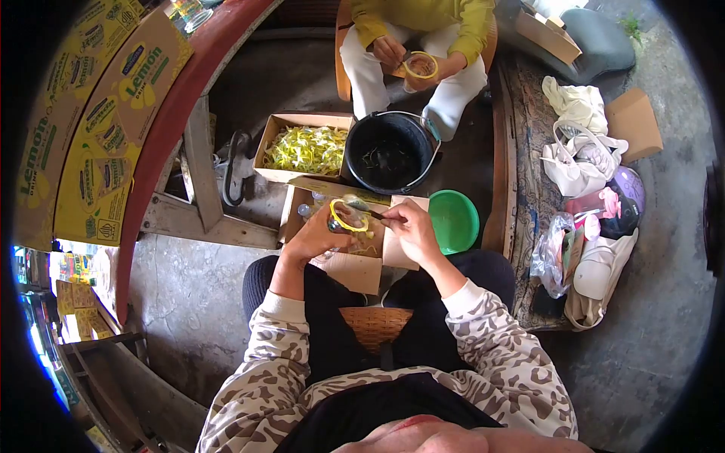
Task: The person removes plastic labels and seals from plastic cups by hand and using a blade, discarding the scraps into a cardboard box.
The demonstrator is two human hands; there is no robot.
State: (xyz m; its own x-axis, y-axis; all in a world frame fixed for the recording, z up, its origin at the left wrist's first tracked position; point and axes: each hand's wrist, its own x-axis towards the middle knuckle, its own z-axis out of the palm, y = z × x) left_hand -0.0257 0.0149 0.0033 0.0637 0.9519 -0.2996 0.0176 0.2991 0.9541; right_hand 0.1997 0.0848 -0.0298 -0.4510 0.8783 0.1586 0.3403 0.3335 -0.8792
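My left hand [321,235] is wrapped round a clear cup [349,216] with a yellow rim, tilted over an open cardboard box [355,272]. Between the fingers of my right hand [411,230] is a thin dark-handled tool [362,204], its pale end at the cup's rim. What the tool's end touches is too small to tell. Clear containers [304,211] show inside the box, beside my left hand. Just right of the box lies a green basin [454,221].
A co-worker [423,23] sits opposite, holding another yellow-rimmed cup [421,66]. Between us stand a black bucket [387,153] and a box of yellow strips [310,149]. Lemon cartons [121,128] are at the left; bags [578,162] lie at the right.
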